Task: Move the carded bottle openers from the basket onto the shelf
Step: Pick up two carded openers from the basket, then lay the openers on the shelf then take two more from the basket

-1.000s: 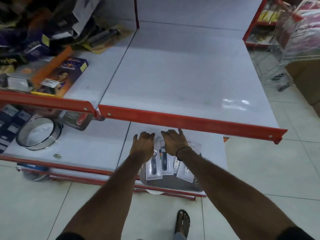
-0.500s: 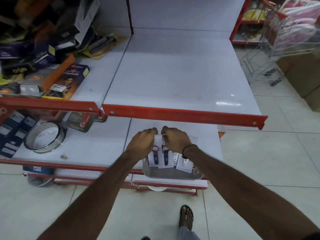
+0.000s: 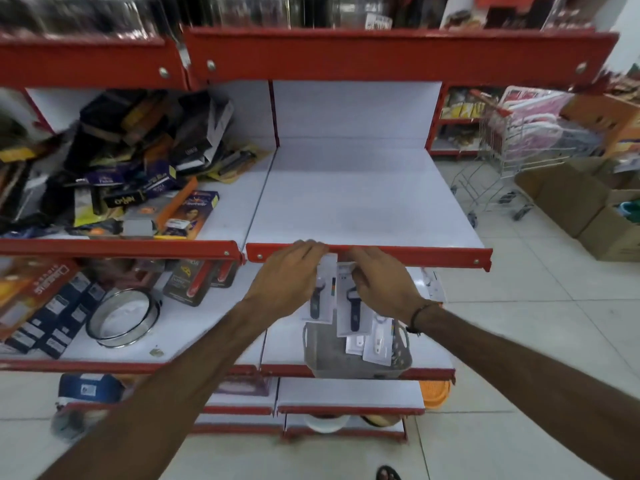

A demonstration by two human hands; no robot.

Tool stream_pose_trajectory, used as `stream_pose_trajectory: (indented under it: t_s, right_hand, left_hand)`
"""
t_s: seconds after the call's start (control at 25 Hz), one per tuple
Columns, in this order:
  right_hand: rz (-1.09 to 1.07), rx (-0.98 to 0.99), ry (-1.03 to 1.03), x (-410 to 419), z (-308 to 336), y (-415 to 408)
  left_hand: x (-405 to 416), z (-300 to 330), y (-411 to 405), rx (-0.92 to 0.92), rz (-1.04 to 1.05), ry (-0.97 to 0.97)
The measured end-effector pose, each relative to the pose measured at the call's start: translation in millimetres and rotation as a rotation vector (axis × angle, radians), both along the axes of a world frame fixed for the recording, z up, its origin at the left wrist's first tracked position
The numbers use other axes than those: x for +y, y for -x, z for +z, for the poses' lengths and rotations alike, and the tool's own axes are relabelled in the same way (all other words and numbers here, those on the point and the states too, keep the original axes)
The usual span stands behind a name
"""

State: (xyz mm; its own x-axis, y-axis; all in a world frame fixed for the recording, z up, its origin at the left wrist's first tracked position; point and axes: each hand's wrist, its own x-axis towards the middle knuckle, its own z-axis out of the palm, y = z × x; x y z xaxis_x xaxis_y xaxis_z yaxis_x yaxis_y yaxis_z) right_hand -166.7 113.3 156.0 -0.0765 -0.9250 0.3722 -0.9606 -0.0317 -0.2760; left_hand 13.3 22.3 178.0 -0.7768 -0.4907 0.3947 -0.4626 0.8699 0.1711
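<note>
My left hand (image 3: 289, 280) grips a white-carded bottle opener (image 3: 322, 299) with a dark handle by its top. My right hand (image 3: 381, 285) grips a second carded opener (image 3: 349, 315) the same way. Both cards hang just below the red front lip of the white shelf (image 3: 363, 209), above the grey basket (image 3: 325, 358). The basket stands on the lower shelf and holds several more carded openers (image 3: 375, 342).
Piled boxed goods (image 3: 138, 188) fill the shelf bay to the left. A round metal sieve (image 3: 123, 317) and dark boxes lie on the lower left shelf. A wire shopping cart (image 3: 512, 150) and cardboard boxes (image 3: 588, 206) stand on the tiled floor at the right.
Both hands closed on carded openers in the basket and lifted them up to the red lip of the shelf above. The camera tilted upward.
</note>
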Motion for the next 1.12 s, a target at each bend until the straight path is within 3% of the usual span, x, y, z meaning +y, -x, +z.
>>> stream_pose_trajectory:
  t_s: [0.32,0.48,0.72,0.92,1.0,1.12]
  right_hand:
    - [-0.144,-0.173,0.161,-65.8,120.2,30.9]
    - [-0.217,-0.247,0.119,-119.0,134.0,58.7]
    - [-0.26,-0.307,-0.145,-168.5,78.0,77.8]
    - [-0.201,-0.285,-0.198,-183.2,44.7,74.1]
    - [-0.189,-0.192,-0.219,-185.0,39.7,74.7]
    - [-0.175,0.054,-0.197,-176.9,34.9,70.5]
  left_hand:
    - [-95.6,103.2,37.0,0.248,0.06,-0.042]
    - [-156.5,101.1,64.8,0.271,0.097,-0.272]
    - [-197.9,40.4,95.7,0.104,0.195,-0.511]
    - [-204.4,6.8,94.9,0.06,0.227,-0.519]
    - [-205.4,4.7,93.6,0.042,0.219,-0.561]
    - [-198.8,1.7,90.1,-0.203,0.333,-0.496]
